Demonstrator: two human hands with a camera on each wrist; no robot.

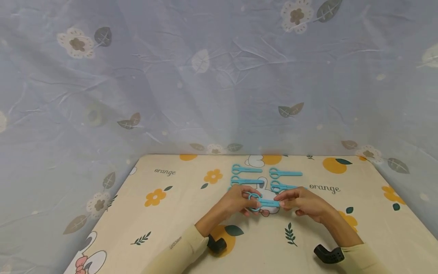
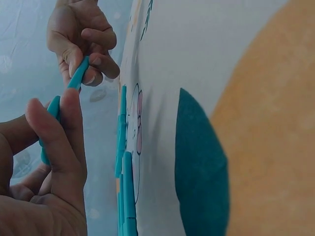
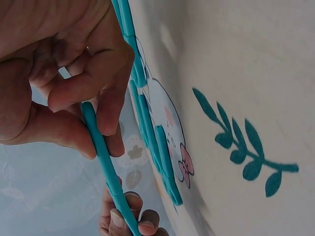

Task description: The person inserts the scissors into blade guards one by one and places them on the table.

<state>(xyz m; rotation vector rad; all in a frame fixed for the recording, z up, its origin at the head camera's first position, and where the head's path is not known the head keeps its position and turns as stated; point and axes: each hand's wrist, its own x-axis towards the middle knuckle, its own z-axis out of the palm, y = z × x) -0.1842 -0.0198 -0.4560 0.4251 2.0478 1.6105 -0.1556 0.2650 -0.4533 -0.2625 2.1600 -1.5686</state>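
Note:
A pair of light blue scissors point(image 1: 269, 203) is held level above the table between both hands. My left hand point(image 1: 236, 201) pinches it around the finger loops, thumb on the near side. My right hand point(image 1: 303, 201) pinches the far end of the blades between thumb and fingers. In the right wrist view the scissors point(image 3: 104, 152) appear edge-on, a thin blue bar running from one hand to the other. The left wrist view also shows the scissors point(image 2: 78, 74) stretching between the fingertips, partly hidden by the left fingers.
Several more blue scissors point(image 1: 285, 174) lie in two columns just beyond the hands, loops to the left and blades to the right. The table point(image 1: 184, 213) has a cream cloth printed with oranges, flowers and a rabbit. A pale blue-grey curtain point(image 1: 219, 91) rises behind it.

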